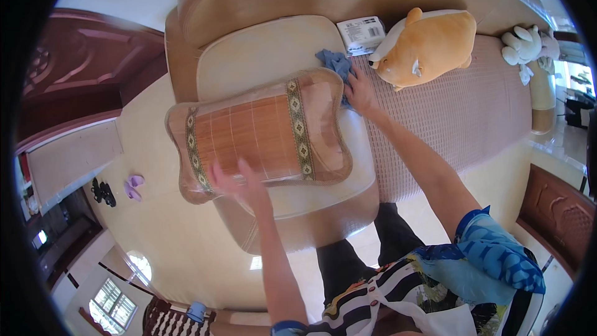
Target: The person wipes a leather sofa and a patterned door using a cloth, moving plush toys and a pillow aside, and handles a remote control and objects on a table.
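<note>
A pillow (242,135) with a bamboo-slat face, patterned bands and a clear plastic cover lies slantwise on the cream sofa seat (261,51). My left hand (242,186), blurred, is over its near left edge with fingers apart; whether it touches the plastic I cannot tell. Beyond the pillow's right end, my right hand (361,91) grips a crumpled blue cloth (336,61). Part of the cloth is hidden behind the fingers and the pillow's rim.
Right of the cloth are a white tissue pack (361,35) and an orange plush dog (431,49) on a pinkish sofa cover (447,116). White plush toys (521,45) sit at the far end. Purple slippers (134,187) and dark sandals (103,192) lie on the floor at left.
</note>
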`<state>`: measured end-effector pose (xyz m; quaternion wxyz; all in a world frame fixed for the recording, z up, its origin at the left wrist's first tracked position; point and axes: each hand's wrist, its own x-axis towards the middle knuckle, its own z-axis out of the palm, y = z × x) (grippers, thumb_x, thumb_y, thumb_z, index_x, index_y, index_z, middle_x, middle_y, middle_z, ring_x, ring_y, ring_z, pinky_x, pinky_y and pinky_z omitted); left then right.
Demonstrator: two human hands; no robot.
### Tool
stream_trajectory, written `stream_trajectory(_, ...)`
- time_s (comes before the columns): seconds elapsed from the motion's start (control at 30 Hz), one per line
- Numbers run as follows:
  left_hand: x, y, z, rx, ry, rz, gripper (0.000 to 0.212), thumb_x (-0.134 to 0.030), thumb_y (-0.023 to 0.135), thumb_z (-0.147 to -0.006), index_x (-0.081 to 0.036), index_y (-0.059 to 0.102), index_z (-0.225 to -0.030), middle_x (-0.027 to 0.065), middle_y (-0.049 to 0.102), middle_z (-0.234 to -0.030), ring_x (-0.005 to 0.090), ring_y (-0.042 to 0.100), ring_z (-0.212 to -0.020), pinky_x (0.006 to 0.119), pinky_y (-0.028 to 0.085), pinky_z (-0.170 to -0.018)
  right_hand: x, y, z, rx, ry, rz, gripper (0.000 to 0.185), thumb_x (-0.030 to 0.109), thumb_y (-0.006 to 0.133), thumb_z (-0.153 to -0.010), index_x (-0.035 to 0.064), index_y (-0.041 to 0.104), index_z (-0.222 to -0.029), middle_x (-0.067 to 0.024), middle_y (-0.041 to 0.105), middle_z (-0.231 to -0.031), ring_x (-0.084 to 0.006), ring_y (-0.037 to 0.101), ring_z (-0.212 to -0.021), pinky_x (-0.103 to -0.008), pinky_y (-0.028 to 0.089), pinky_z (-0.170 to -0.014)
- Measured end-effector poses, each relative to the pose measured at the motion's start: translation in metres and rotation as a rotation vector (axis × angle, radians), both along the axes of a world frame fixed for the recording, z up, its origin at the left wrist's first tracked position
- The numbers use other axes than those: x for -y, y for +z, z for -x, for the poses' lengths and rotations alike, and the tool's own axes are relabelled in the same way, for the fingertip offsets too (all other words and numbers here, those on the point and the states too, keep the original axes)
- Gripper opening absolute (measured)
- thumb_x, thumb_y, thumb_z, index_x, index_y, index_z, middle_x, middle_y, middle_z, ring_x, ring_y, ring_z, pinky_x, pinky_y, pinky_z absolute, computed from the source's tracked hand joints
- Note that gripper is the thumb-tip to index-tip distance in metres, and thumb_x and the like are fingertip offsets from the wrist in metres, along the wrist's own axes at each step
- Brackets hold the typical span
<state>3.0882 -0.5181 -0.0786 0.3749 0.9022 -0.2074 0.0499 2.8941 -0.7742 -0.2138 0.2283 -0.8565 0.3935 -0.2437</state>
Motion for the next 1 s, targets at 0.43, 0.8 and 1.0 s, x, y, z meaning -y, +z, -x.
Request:
stream_trajectory(0.43, 0.032, -0.002, -0.028, -1.072, 0.461, 0.348, 0.091, -0.027, 0.081, -0.067, -0.002, 0.012, -0.121, 0.0177, 0.039, -0.128, 0.0309, 0.052, -0.105, 0.050, 0.047, -0.076, -0.132, 0.041, 0.043, -0.068, -0.098, -0.147, 0.040, 0.003, 0.055, -0.072, -0.0023, 0.049, -0.111, -0.0271, 0.039, -0.125, -0.0442, 0.041, -0.106, -0.0497, 0.035, -0.092)
stream_trajectory(0.8, 0.096, -0.016, -0.056, -0.802, 0.497, 0.163, 0.088, -0.031, 0.080, -0.068, 0.003, 0.019, -0.121, 0.0198, 0.037, -0.126, 0.0297, 0.048, -0.104, 0.047, 0.050, -0.077, -0.202, 0.090, 0.009, -0.159, 0.609, -0.073, 0.031, 0.017, 0.064, -0.068, 0.0079, 0.061, -0.098, -0.0110, 0.044, -0.122, -0.0296, 0.040, -0.115, -0.0477, 0.032, -0.098)
stream_trajectory(1.0, 0.169, 0.017, -0.069, -0.249, -0.558, 0.013, 0.022, -0.016, 0.060, -0.085, 0.001, 0.060, -0.099, 0.0141, 0.059, -0.097, 0.0239, 0.059, -0.089, 0.032, 0.047, -0.072, -0.129, 0.074, -0.023, -0.090, 0.611, -0.091, 0.036, 0.027, 0.067, -0.068, 0.0169, 0.062, -0.102, -0.0055, 0.045, -0.120, -0.0225, 0.045, -0.104, -0.0441, 0.035, -0.090)
